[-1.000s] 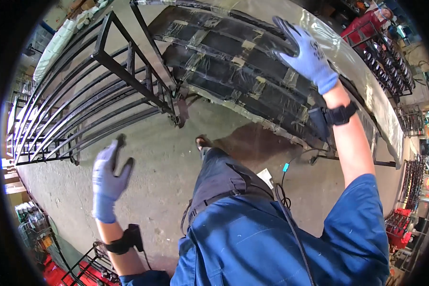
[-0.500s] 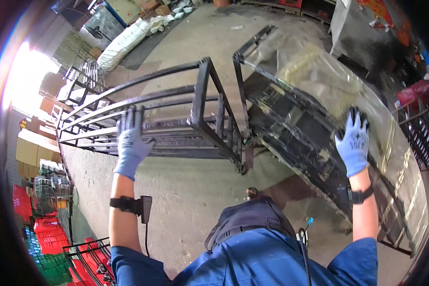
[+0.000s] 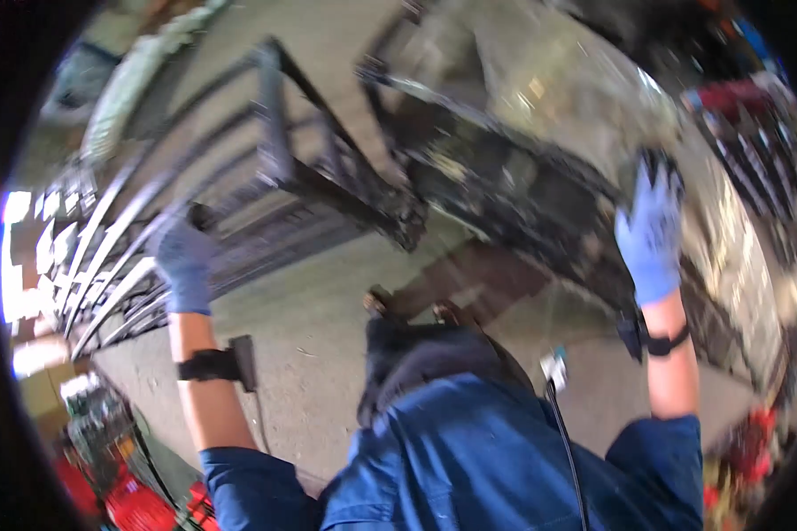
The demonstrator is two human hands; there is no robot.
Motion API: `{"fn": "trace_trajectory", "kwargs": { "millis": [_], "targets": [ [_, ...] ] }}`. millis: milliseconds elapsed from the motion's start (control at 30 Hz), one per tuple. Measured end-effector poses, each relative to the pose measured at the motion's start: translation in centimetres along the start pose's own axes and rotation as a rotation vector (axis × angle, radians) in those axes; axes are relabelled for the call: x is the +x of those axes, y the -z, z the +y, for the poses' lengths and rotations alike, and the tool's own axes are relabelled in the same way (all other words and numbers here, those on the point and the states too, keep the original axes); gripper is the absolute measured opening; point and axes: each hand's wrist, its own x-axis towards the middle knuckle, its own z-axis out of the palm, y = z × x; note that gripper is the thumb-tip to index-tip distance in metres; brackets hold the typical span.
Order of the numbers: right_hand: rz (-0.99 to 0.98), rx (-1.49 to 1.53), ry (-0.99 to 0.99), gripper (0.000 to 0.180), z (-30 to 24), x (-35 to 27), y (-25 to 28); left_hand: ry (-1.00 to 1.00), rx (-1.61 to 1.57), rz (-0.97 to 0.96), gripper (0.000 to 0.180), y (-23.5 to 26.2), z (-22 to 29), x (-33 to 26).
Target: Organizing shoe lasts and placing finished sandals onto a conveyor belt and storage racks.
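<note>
though blurred, left hand [image 3: 184, 255] at barred frame [image 3: 274, 133], grip unclear; right hand [image 3: 653, 230] outstretched over glossy film [image 3: 584, 88]

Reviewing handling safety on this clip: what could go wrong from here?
Slip: the right hand appears to rest on the clear plastic sheet, which might slide under load.
Knock: the black metal rack and dark panel have parts close together, so shifting either could bump the other.
Snag: the dark cable along the blue shirt could catch on the rack.
</note>
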Motion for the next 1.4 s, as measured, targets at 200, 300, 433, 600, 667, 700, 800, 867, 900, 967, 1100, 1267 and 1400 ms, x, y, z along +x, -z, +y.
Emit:
{"fn": "trace_trajectory", "kwargs": {
  "millis": [200, 300, 433, 600, 667, 700, 800, 867, 900, 967, 1100, 1267, 1400],
  "targets": [
    [0.241, -0.09, -0.041, 0.064, -1.8, 1.9, -1.0, 0.036, -0.105, -0.231, 0.033, 2.7, 3.9, 6.9],
    [0.296, -0.183, -0.041, 0.056, -4.0, 3.1, 0.5, 0.004, -0.167, -0.206, 0.034, 4.6, 5.0, 5.9],
    [0.144, -0.025, -0.102, 0.062, -6.0, 3.6, 1.1, -0.007, -0.133, -0.288, 0.039, 4.3, 3.2, 5.3],
    [0.144, -0.029, -0.119, 0.056, -5.6, 4.8, -0.6, -0.047, -0.186, -0.254, 0.048, 2.2, 3.1, 4.9],
    [0.141, -0.031, -0.119, 0.053, -4.7, 5.6, -1.5, -0.106, -0.286, -0.178, 0.047, 2.0, 3.0, 4.6],
    [0.137, -0.038, -0.117, 0.049, -4.0, 6.1, -1.8, -0.16, -0.386, -0.099, 0.047, 1.9, 3.0, 4.4],
    [0.203, -0.075, -0.104, 0.043, -3.2, 7.3, -3.8, -0.143, -0.33, 0.005, 0.045, -0.6, 0.8, 4.3],
    [0.206, -0.083, -0.109, 0.041, -3.7, 7.7, -3.8, -0.089, -0.277, -0.036, 0.045, -0.8, 0.6, 3.8],
    [0.216, -0.066, -0.094, 0.041, -4.4, 7.3, -3.9, -0.06, -0.215, -0.047, 0.044, -1.1, 0.4, 3.3],
    [0.167, -0.023, -0.093, 0.041, -4.5, 7.7, -4.1, -0.003, -0.156, -0.042, 0.043, -0.7, 0.7, 2.8],
    [0.157, -0.065, -0.096, 0.032, -3.7, 10.4, -3.8, -0.029, -0.195, 0.067, 0.043, 0.7, 2.4, 2.2],
    [0.164, -0.047, -0.123, 0.033, -3.2, 13.6, -4.3, 0.102, -0.216, -0.096, 0.045, 3.8, 4.7, 1.9],
    [0.1, -0.022, -0.157, 0.041, -4.0, 13.9, -3.9, 0.15, -0.26, -0.131, 0.043, 4.5, 5.1, 1.7]
  ]
}}
